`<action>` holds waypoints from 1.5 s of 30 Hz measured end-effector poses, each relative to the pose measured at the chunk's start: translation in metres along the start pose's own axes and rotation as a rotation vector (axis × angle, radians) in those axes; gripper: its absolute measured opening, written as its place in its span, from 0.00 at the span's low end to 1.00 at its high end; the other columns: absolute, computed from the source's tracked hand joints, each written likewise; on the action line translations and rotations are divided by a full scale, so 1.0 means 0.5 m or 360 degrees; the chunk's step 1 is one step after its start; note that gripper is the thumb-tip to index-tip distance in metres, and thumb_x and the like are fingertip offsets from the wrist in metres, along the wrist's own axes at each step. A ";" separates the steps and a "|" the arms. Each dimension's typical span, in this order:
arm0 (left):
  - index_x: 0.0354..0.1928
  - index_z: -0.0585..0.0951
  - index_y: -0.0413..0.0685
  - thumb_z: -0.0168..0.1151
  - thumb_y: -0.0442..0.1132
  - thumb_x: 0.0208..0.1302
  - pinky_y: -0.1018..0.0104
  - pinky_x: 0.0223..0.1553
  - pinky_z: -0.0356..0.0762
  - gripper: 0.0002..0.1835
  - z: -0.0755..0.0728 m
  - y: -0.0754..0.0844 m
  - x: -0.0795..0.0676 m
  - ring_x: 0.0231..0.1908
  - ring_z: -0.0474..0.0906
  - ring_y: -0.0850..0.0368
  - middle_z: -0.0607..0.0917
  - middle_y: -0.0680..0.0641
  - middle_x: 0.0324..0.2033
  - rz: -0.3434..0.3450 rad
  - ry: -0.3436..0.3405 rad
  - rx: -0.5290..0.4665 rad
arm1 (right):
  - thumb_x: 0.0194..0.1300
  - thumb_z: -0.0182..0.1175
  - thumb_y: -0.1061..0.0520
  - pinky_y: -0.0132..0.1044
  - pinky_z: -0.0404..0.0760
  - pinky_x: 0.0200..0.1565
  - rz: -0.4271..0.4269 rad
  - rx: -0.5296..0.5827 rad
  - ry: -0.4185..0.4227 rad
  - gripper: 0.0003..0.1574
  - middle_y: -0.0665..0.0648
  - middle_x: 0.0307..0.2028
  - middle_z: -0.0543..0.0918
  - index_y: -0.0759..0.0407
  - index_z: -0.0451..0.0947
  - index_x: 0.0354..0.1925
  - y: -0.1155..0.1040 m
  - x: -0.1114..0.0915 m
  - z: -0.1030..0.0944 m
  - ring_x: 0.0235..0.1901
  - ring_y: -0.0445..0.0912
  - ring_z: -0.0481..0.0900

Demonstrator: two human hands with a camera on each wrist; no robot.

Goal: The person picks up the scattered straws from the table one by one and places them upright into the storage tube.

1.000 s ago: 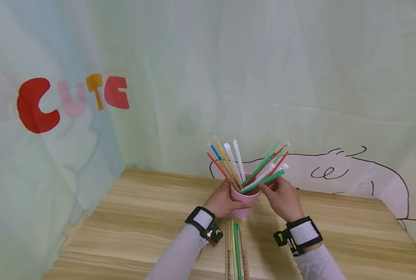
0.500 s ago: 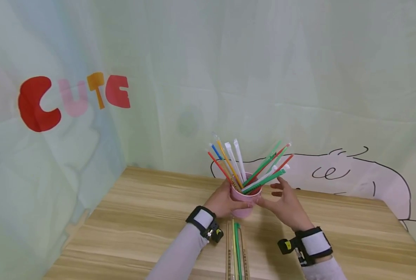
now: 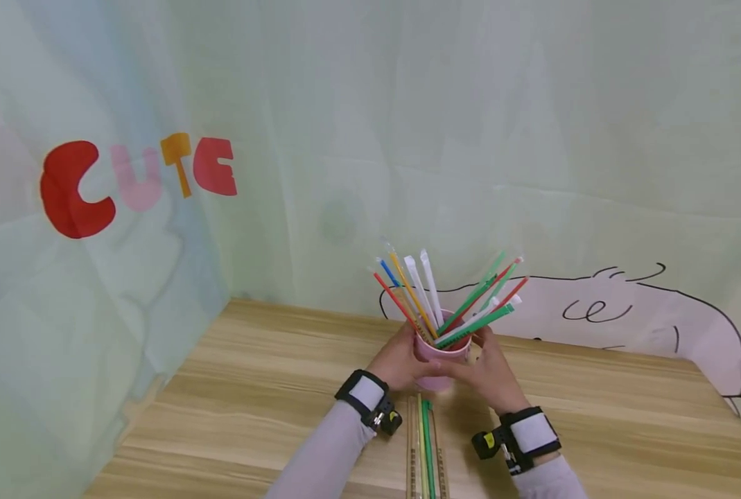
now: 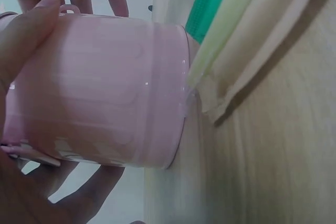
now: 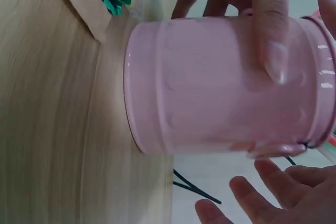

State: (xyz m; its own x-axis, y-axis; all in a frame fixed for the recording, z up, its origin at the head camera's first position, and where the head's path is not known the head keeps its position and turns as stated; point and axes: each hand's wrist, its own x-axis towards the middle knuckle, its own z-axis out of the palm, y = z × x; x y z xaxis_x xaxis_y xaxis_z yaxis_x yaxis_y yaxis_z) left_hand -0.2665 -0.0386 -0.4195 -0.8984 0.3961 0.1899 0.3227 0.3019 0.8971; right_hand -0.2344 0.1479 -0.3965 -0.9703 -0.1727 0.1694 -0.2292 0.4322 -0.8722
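A small pink bucket (image 3: 443,352) stands on the table, holding several wrapped drinking straws (image 3: 432,305) in red, blue, yellow, white and green that fan out above its rim. My left hand (image 3: 398,360) grips its left side, thumb across the front. On the right side my right hand (image 3: 491,371) cups the bucket, its thumb at the front by the left thumb and its fingers round the far side. In the right wrist view, the right fingers (image 5: 278,187) lie beside the bucket's handle joint; whether all of them touch is unclear.
Several more straws (image 3: 428,447), brown-wrapped, yellow and green, lie side by side on the wooden table (image 3: 270,409), pointing at the bucket's base. Behind the table hangs a printed curtain (image 3: 320,173) with coloured letters at left and a cartoon drawing at right.
My right hand has let go of the straws at the bucket's right rim, spread its fingers, then come round the bucket's side. The left hand keeps its hold, and the view shifts slightly.
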 end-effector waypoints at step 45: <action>0.71 0.55 0.45 0.75 0.54 0.46 0.48 0.55 0.74 0.54 -0.026 0.023 -0.036 0.55 0.70 0.51 0.72 0.41 0.60 -0.0156 0.0191 0.0605 | 0.52 0.73 0.62 0.58 0.69 0.58 -0.0311 0.0324 -0.0086 0.49 0.65 0.58 0.74 0.61 0.59 0.67 -0.027 0.021 0.029 0.56 0.54 0.72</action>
State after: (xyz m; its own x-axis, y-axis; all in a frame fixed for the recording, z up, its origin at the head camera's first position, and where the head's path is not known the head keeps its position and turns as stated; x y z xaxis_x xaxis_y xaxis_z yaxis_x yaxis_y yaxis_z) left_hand -0.2503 -0.0536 -0.4074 -0.9514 0.2525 0.1760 0.3008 0.6410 0.7061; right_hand -0.2406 0.1274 -0.3898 -0.9024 -0.2844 0.3236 -0.3860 0.2004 -0.9005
